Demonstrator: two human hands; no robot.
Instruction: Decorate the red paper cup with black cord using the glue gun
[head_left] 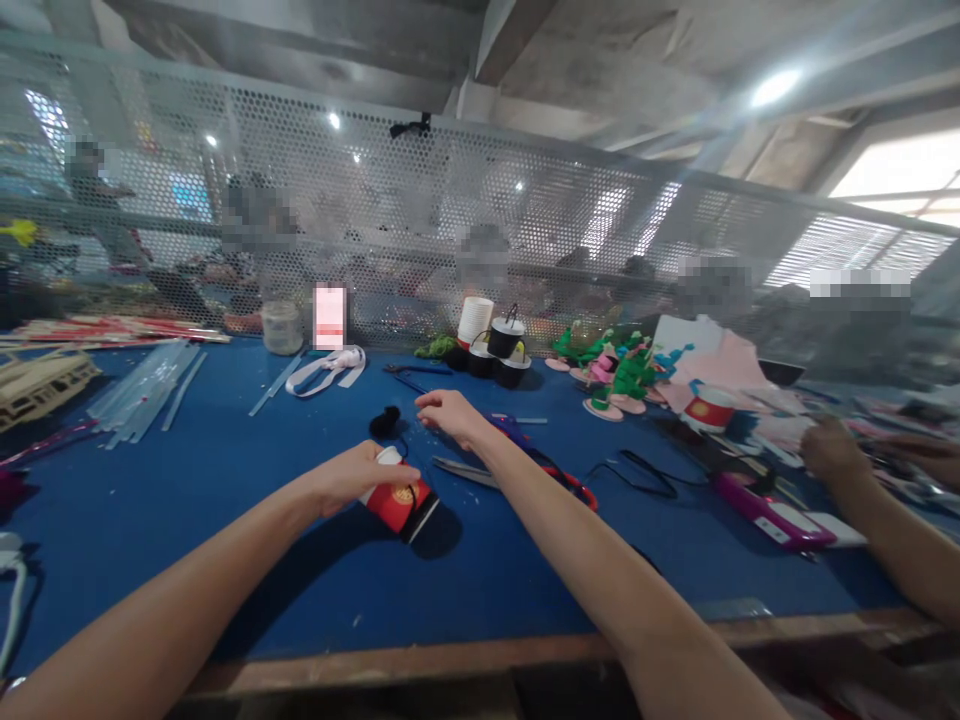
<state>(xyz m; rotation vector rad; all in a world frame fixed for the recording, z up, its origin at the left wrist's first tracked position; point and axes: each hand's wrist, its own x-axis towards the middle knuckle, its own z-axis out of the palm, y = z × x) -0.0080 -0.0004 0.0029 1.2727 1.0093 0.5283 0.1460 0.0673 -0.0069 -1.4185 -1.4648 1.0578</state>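
Observation:
My left hand (349, 478) is closed around a red paper cup (391, 505) with a gold emblem. The cup is tipped, its black end pointing down to the right just above the blue table. Close behind it lies a black fluffy tuft (386, 421), with a dark strand running toward the cup. My right hand (448, 415) is raised to the right of the tuft, thumb and fingers drawn together; anything between them is too small to make out. Pliers (421, 369) lie just beyond its fingertips. Scissors (469, 471) with red handles lie partly under my right forearm.
Stacked white cups (475, 322) and small black-and-white pots (507, 337) stand at the back, beside green figures (630, 372). A phone (330, 317) leans near a jar (281, 328). Clear strips (146, 390) lie left. Rightward are a purple glue gun (772, 512) and another person's hand (834, 450).

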